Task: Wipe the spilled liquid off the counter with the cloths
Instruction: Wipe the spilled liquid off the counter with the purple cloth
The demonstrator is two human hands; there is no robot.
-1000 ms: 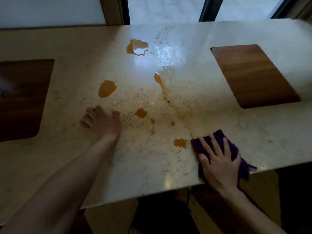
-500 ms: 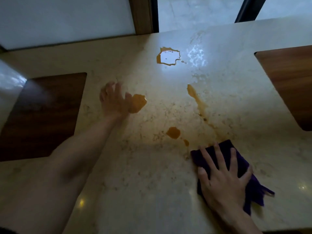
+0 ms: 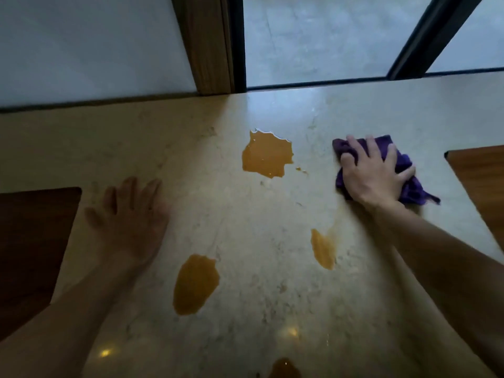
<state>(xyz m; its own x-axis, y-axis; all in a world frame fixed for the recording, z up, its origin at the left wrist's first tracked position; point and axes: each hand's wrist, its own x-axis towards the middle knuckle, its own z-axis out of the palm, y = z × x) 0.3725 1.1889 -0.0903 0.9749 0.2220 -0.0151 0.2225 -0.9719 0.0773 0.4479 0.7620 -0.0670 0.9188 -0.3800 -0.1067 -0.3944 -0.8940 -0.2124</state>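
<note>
Orange liquid lies in separate puddles on the pale marble counter (image 3: pixel 245 219): a large puddle (image 3: pixel 266 154) toward the back, an oval one (image 3: pixel 195 283) nearer me, a narrow streak (image 3: pixel 323 248) to the right, and a small patch (image 3: pixel 283 368) at the bottom edge. My right hand (image 3: pixel 372 173) presses a crumpled purple cloth (image 3: pixel 406 170) flat on the counter, to the right of the large puddle and apart from it. My left hand (image 3: pixel 131 216) rests palm down with fingers spread, left of the oval puddle, holding nothing.
Wooden inlays sit in the counter at the left (image 3: pixel 30 246) and at the right edge (image 3: pixel 480 181). A white wall (image 3: pixel 90 47), a wooden post (image 3: pixel 207 42) and a window with dark frames (image 3: pixel 425 36) run along the counter's back edge.
My right hand slid the purple cloth from the near edge far forward, wiping away the streak and small drops. The view moved closer to the back. My left hand stays flat on the counter.
</note>
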